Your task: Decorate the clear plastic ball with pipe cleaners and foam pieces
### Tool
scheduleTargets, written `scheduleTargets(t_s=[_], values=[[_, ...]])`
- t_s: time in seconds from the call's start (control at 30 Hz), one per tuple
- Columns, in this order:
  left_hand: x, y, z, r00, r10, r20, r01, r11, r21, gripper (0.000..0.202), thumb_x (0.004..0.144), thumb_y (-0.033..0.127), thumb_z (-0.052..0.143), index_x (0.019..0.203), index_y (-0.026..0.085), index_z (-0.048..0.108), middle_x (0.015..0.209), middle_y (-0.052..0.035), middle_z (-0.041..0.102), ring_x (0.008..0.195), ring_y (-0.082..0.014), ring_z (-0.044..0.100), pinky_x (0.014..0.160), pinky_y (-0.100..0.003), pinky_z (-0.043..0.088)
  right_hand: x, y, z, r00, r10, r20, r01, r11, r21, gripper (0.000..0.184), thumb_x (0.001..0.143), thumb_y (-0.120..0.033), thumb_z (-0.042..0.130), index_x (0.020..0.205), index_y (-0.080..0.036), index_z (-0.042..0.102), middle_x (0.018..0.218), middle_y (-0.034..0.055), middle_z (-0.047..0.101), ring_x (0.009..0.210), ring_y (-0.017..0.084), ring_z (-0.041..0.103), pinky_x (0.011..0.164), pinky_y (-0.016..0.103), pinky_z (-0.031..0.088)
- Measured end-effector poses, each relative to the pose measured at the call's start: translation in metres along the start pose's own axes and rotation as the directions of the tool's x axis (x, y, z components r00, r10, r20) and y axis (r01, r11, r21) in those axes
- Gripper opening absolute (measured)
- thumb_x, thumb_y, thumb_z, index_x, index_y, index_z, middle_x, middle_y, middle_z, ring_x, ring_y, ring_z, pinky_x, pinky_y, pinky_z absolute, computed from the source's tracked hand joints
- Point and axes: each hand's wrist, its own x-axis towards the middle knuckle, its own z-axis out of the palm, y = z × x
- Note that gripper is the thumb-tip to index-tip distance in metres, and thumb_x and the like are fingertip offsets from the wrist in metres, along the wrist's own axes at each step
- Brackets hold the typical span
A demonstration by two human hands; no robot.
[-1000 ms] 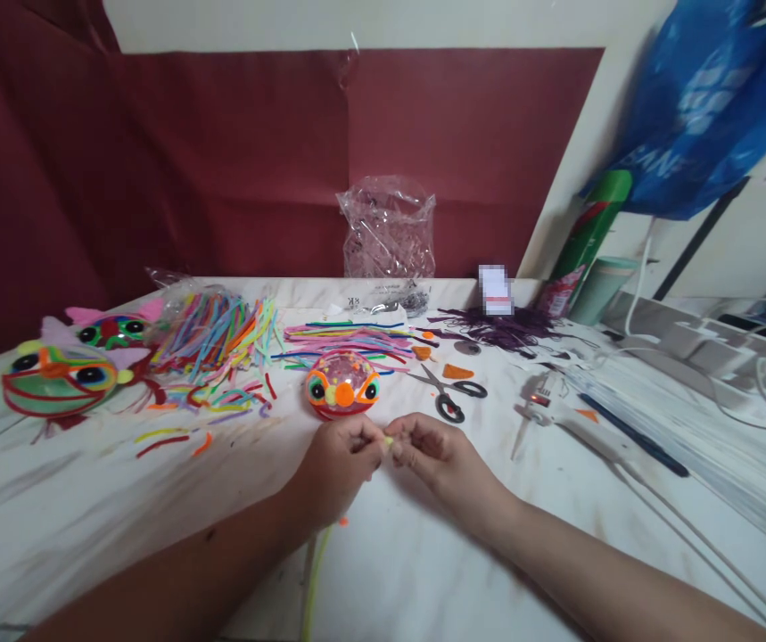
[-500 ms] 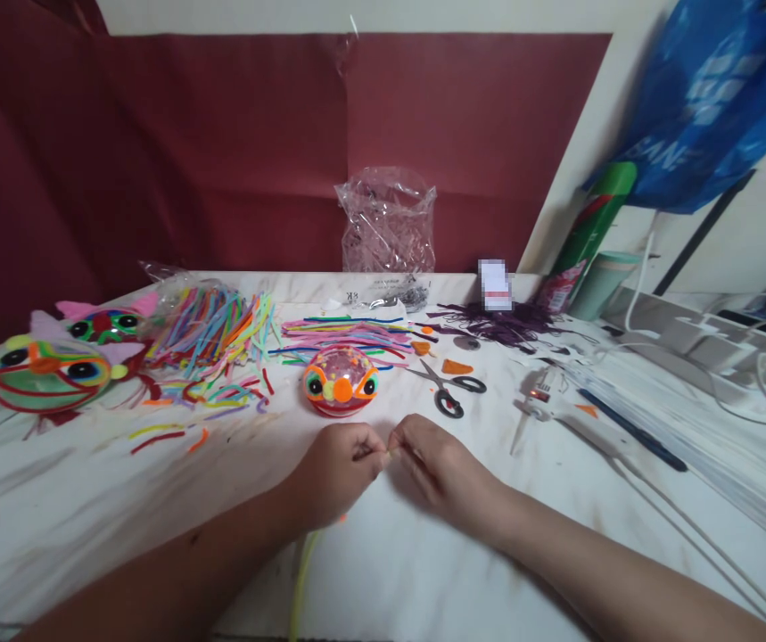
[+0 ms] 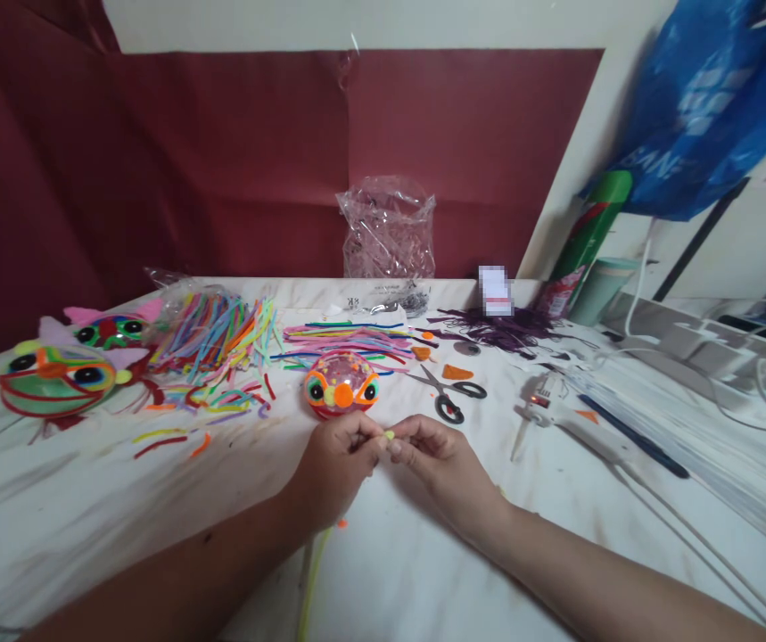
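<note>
My left hand and my right hand meet over the white table, both pinched shut on a yellow-green pipe cleaner. Its small end shows between the fingertips, and its long tail runs back under my left wrist toward me. Just beyond my hands sits a small round decorated dome with orange eyes and a nose.
Scissors and a glue gun lie to the right. Piles of coloured pipe cleaners and two decorated masks are at the left. A clear plastic bag stands at the back; white rods lie at the right.
The hands stay together on the pipe cleaner, and its yellow end now shows more clearly between the fingertips. The view shifted slightly.
</note>
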Motion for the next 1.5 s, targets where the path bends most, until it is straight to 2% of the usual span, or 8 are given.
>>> scheduleTargets(t_s=[0.3, 0.5, 0.63, 0.73, 0.87, 1.33, 1.43, 1.5], values=[[0.008, -0.009, -0.001, 0.994, -0.040, 0.100, 0.047, 0.996, -0.071, 0.018, 0.069, 0.032, 0.055, 0.062, 0.016, 0.050, 0.047, 0.0068, 0.045, 0.043, -0.0069, 0.041, 0.046, -0.020, 0.036, 0.002, 0.003, -0.005, 0.995, -0.101, 0.007, 0.100, 0.970, -0.223, 0.027, 0.081, -0.043, 0.056, 0.073, -0.017, 0.056, 0.068, 0.0008, 0.059, 0.066, 0.014, 0.053, 0.063, 0.026, 0.042], [0.021, -0.008, -0.012, 0.975, -0.140, 0.173, 0.143, 0.990, -0.005, 0.018, 0.062, 0.032, 0.056, 0.057, 0.016, 0.049, 0.047, 0.0069, 0.046, 0.037, -0.0054, 0.038, 0.039, -0.019, 0.028, 0.017, 0.001, -0.005, 0.986, -0.138, 0.090, 0.165, 0.840, -0.517, 0.017, 0.085, -0.026, 0.047, 0.072, -0.017, 0.053, 0.066, 0.0001, 0.056, 0.061, 0.012, 0.048, 0.058, 0.024, 0.039], [0.027, 0.005, -0.024, 0.985, -0.121, 0.126, 0.113, 0.991, 0.071, 0.014, 0.066, 0.029, 0.052, 0.060, 0.017, 0.048, 0.049, 0.0085, 0.041, 0.037, -0.0057, 0.033, 0.040, -0.020, 0.024, 0.034, -0.016, -0.004, 0.932, -0.254, 0.261, 0.364, 0.647, -0.670, 0.012, 0.080, -0.012, 0.045, 0.071, -0.018, 0.051, 0.066, 0.0004, 0.055, 0.061, 0.013, 0.048, 0.057, 0.023, 0.038], [0.031, 0.017, -0.039, 0.984, 0.013, 0.176, -0.063, 0.958, 0.282, 0.010, 0.067, 0.025, 0.052, 0.063, 0.016, 0.053, 0.053, 0.0065, 0.044, 0.048, -0.0083, 0.038, 0.047, -0.020, 0.027, 0.042, -0.024, -0.002, 0.837, -0.348, 0.423, 0.544, 0.443, -0.712, 0.013, 0.078, -0.007, 0.043, 0.074, -0.017, 0.051, 0.071, 0.0037, 0.055, 0.064, 0.015, 0.048, 0.059, 0.025, 0.038], [0.037, 0.019, -0.050, 0.973, 0.123, 0.196, -0.201, 0.870, 0.451, 0.012, 0.069, 0.020, 0.048, 0.062, 0.016, 0.056, 0.061, 0.0025, 0.053, 0.061, -0.0124, 0.047, 0.057, -0.022, 0.033, 0.047, -0.014, -0.001, 0.795, -0.404, 0.452, 0.584, 0.309, -0.751, 0.015, 0.078, -0.006, 0.041, 0.074, -0.017, 0.050, 0.068, 0.0046, 0.052, 0.061, 0.016, 0.045, 0.055, 0.025, 0.035], [0.015, -0.015, -0.029, 0.959, 0.237, 0.157, -0.283, 0.849, 0.445, 0.018, 0.068, 0.012, 0.047, 0.052, 0.017, 0.052, 0.056, -0.0001, 0.052, 0.058, -0.0126, 0.049, 0.056, -0.022, 0.034, 0.029, 0.006, -0.003, 0.815, -0.338, 0.470, 0.571, 0.335, -0.749, 0.018, 0.084, -0.011, 0.038, 0.074, -0.017, 0.051, 0.070, 0.0070, 0.055, 0.063, 0.016, 0.049, 0.056, 0.026, 0.038], [0.015, -0.019, -0.024, 0.965, 0.244, 0.092, -0.261, 0.881, 0.395, 0.017, 0.066, 0.009, 0.046, 0.050, 0.017, 0.049, 0.055, 0.0013, 0.048, 0.056, -0.0111, 0.046, 0.054, -0.021, 0.032, 0.028, 0.005, -0.001, 0.852, -0.335, 0.403, 0.520, 0.446, -0.728, 0.018, 0.083, -0.014, 0.039, 0.071, -0.017, 0.051, 0.068, 0.0070, 0.055, 0.063, 0.016, 0.050, 0.057, 0.027, 0.039], [0.016, -0.019, -0.022, 0.974, 0.226, 0.033, -0.224, 0.918, 0.327, 0.016, 0.066, 0.011, 0.047, 0.051, 0.017, 0.048, 0.055, 0.0020, 0.047, 0.056, -0.0106, 0.044, 0.054, -0.021, 0.032, 0.028, 0.003, 0.001, 0.911, -0.291, 0.291, 0.411, 0.617, -0.670, 0.015, 0.083, -0.019, 0.043, 0.071, -0.017, 0.053, 0.069, 0.0060, 0.057, 0.065, 0.016, 0.051, 0.060, 0.028, 0.040]])
